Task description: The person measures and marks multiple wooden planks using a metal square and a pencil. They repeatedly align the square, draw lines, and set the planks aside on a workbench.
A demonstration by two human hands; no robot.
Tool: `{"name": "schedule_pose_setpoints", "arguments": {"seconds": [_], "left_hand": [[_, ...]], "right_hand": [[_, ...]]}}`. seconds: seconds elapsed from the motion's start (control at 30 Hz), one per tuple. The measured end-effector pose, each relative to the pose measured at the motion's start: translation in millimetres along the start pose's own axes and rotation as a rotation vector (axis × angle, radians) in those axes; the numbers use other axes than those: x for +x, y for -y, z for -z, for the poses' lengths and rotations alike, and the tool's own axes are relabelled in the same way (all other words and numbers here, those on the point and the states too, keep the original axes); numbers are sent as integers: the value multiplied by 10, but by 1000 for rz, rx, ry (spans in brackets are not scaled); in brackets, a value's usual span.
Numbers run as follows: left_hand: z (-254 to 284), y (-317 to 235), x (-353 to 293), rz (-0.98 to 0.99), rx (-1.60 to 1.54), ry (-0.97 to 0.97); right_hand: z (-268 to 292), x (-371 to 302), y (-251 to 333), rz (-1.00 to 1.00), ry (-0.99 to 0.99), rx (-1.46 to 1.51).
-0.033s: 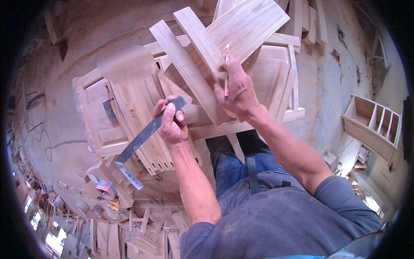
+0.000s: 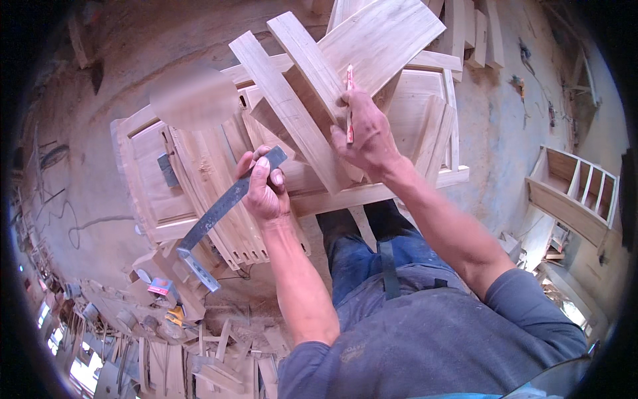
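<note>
My left hand is closed around one end of a steel try square, thumb pressed on the blade. The square slants down to the left, its short stock at the far end. In my right hand is a red and white pencil, held nearly upright in the picture. The right fingers are beside two narrow wooden boards that lean side by side; whether they touch the wood cannot be made out. Behind stands a wider plank. All of these lie over a panelled wooden frame.
Slotted wooden strips lie stacked on the frame's left part. A wooden drawer-like box is at the right. Offcuts and a yellow tool lie at the lower left. More boards rest at the top right.
</note>
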State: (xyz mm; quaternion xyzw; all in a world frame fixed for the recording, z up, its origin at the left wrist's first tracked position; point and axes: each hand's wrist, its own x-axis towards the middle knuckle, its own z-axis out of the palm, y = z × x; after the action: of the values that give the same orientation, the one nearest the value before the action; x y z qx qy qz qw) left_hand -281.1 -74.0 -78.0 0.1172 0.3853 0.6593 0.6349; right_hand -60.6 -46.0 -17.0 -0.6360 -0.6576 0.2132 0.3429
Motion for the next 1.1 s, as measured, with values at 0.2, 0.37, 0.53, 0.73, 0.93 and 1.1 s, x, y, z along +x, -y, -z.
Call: {"name": "schedule_pose_setpoints", "arguments": {"seconds": [0.2,0.37,0.53,0.73,0.93,1.1], "left_hand": [[-3,30,142,-2,-11,-21],[-34,-31,188,15,-27,-75],[-25,31,257,21,-31,-87],[-125,134,359,11,-29,-103],[-44,171,536,-24,-34,-47],[-20,158,631,-44,-27,-8]], "right_hand": [[-160,-32,186,199,54,-34],[-552,-270,294,97,83,29],[-545,-376,257,137,117,166],[-508,-447,237,137,132,155],[-234,-344,466,160,122,262],[-87,-226,438,228,210,233]]}}
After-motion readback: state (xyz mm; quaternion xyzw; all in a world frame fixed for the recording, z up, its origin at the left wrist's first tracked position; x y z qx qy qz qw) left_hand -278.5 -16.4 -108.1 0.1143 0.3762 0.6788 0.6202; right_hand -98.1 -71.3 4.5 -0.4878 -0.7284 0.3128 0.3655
